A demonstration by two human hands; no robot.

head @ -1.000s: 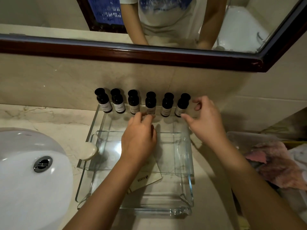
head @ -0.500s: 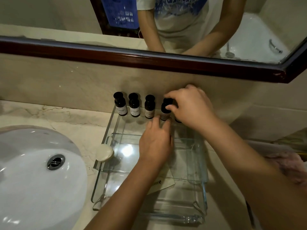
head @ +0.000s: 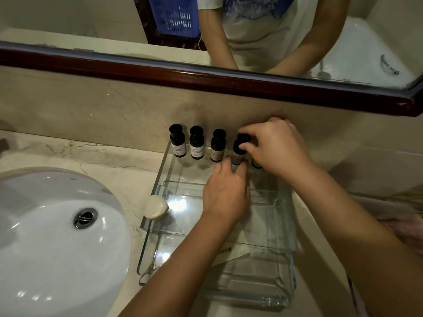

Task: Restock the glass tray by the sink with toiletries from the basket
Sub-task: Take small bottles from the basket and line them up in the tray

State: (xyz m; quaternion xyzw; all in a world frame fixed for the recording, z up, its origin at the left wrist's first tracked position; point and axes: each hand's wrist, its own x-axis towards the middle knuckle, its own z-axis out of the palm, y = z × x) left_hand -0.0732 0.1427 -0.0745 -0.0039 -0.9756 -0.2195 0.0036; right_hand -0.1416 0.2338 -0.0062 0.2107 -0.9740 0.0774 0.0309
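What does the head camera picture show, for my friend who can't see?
The right hand pinches the cap of the fourth bottle in a row of small dark bottles at the back of a glass tray beside a white sink. The left hand touches that bottle's base.

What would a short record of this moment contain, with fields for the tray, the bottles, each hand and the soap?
Tray: clear glass rectangular tray on the marble counter, beside the white sink.
Bottles: small dark bottles with black caps, upright along the tray's back edge; four show plainly, a fifth bottle is mostly hidden by a hand.
Left hand: fingertips touch the base of the fourth bottle.
Right hand: pinches that bottle's black cap.
Soap: pale oval bar on the tray's left rim.
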